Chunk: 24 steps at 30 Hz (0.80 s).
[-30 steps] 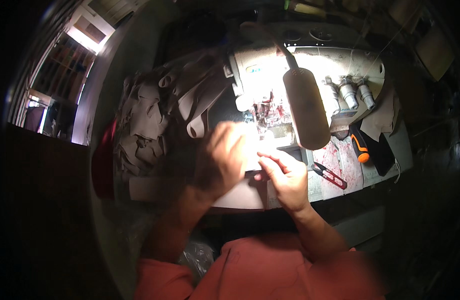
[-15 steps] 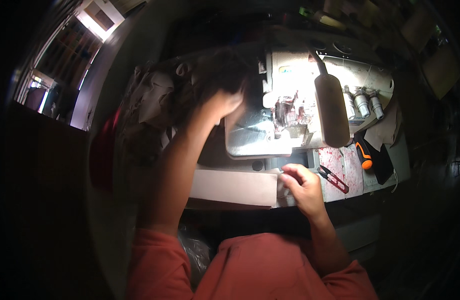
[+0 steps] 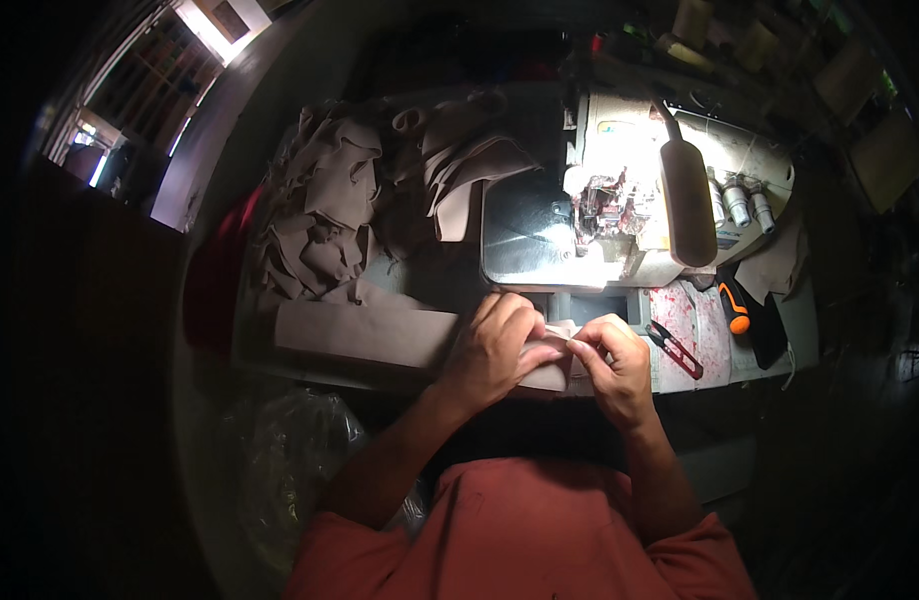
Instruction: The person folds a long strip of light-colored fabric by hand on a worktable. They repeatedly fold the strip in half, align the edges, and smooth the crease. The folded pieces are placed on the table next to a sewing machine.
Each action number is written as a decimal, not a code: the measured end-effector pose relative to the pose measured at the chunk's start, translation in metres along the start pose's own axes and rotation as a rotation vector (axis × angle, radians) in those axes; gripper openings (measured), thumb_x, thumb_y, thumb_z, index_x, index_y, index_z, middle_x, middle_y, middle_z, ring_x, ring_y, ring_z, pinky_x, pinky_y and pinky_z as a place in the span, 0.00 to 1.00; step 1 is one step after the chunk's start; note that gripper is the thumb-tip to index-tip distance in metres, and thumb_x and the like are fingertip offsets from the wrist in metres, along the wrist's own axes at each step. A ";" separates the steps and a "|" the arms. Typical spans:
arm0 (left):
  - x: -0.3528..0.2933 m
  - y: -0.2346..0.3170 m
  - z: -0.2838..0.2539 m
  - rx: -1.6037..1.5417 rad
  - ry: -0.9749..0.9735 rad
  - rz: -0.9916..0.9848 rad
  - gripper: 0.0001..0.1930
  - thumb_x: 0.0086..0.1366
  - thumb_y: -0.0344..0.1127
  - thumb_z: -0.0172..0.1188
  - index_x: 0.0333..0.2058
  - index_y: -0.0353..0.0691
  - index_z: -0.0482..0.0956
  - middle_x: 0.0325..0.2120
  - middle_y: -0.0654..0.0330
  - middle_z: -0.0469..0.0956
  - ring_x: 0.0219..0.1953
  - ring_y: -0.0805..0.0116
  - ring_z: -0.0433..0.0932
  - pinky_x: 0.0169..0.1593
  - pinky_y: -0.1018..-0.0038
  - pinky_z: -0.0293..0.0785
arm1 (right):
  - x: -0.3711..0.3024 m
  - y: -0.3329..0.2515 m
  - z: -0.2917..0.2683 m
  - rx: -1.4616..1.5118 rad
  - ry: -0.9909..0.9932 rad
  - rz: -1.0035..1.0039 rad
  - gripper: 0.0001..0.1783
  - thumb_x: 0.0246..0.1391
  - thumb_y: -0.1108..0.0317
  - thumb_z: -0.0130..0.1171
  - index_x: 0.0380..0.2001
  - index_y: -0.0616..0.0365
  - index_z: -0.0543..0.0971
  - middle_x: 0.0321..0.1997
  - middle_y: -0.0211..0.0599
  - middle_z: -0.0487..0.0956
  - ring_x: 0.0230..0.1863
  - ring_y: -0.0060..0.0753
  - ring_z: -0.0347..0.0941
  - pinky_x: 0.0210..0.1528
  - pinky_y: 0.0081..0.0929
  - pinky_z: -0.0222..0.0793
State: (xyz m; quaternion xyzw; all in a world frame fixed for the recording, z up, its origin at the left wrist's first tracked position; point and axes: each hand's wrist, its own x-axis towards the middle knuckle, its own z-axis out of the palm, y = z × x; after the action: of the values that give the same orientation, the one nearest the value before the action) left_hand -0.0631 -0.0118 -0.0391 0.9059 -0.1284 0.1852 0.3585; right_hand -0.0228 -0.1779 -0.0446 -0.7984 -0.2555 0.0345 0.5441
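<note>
A long beige fabric strip (image 3: 370, 332) lies along the front of the sewing table, its right end between my hands. My left hand (image 3: 502, 345) is closed on that end, thumb and fingers pinching the cloth. Close beside it, my right hand (image 3: 616, 366) pinches the strip's end between thumb and fingertips. A small folded edge shows between the two hands; the rest of the grip is hidden by my fingers. Just beyond them is the sewing machine (image 3: 635, 215), brightly lit by a lamp (image 3: 688, 203), with a dark shiny plate (image 3: 525, 235) at its left.
Crumpled beige fabric pieces (image 3: 325, 205) heap at the left, with a stack of cut strips (image 3: 470, 170) behind. Red-handled thread snips (image 3: 677, 350) and an orange-and-black handled tool (image 3: 735, 308) lie at the right. A clear plastic bag (image 3: 300, 455) hangs below the table's front edge.
My left hand has come back from the far fabric stack to the strip at the front. My right hand, earlier apart from the cloth, now pinches its end. The view has shifted slightly.
</note>
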 end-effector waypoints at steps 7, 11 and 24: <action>-0.003 -0.005 0.007 -0.107 0.019 -0.049 0.10 0.43 0.28 0.62 0.20 0.37 0.68 0.21 0.58 0.68 0.27 0.61 0.67 0.33 0.70 0.64 | -0.006 0.009 -0.011 0.119 0.058 0.129 0.04 0.47 0.77 0.52 0.28 0.66 0.72 0.28 0.34 0.71 0.31 0.22 0.67 0.35 0.16 0.62; -0.001 -0.004 0.008 -0.029 -0.053 -0.033 0.08 0.45 0.28 0.61 0.21 0.37 0.70 0.20 0.59 0.68 0.26 0.62 0.67 0.33 0.70 0.64 | -0.009 0.011 -0.013 0.145 -0.010 0.148 0.04 0.47 0.78 0.51 0.28 0.66 0.73 0.28 0.32 0.71 0.30 0.19 0.66 0.33 0.14 0.62; -0.002 -0.007 0.004 -0.205 0.031 0.110 0.05 0.51 0.25 0.55 0.29 0.33 0.74 0.26 0.56 0.74 0.32 0.60 0.71 0.39 0.70 0.67 | -0.008 -0.003 -0.007 0.347 -0.045 0.227 0.05 0.47 0.75 0.53 0.28 0.66 0.73 0.25 0.32 0.73 0.26 0.20 0.67 0.30 0.16 0.63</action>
State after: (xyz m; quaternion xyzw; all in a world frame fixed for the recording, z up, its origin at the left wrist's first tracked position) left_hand -0.0614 -0.0091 -0.0472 0.8532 -0.1906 0.2042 0.4404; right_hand -0.0285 -0.1865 -0.0409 -0.7153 -0.1662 0.1571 0.6603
